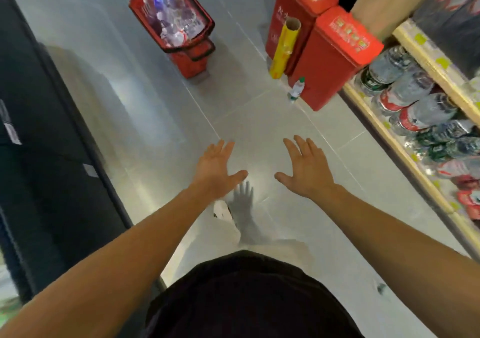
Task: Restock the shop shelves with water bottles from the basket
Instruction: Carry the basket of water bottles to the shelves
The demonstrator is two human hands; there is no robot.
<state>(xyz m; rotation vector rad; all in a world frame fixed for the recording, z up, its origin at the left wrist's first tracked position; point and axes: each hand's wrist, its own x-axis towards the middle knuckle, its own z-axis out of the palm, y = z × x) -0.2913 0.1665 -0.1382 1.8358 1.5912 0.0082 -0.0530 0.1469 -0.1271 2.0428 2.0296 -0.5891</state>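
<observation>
A red shopping basket stands on the floor at the top centre, filled with several clear water bottles. The wooden shelf runs along the right, its lower level holding several bottles lying side by side. My left hand and my right hand are stretched out in front of me over the bare floor, palms down, fingers spread, holding nothing. Both are well short of the basket and left of the shelf.
Two red boxes with yellow rolls stand near the shelf's far end. A small bottle with a green cap stands on the floor beside them. A dark cabinet lines the left side. Grey tiled floor lies between.
</observation>
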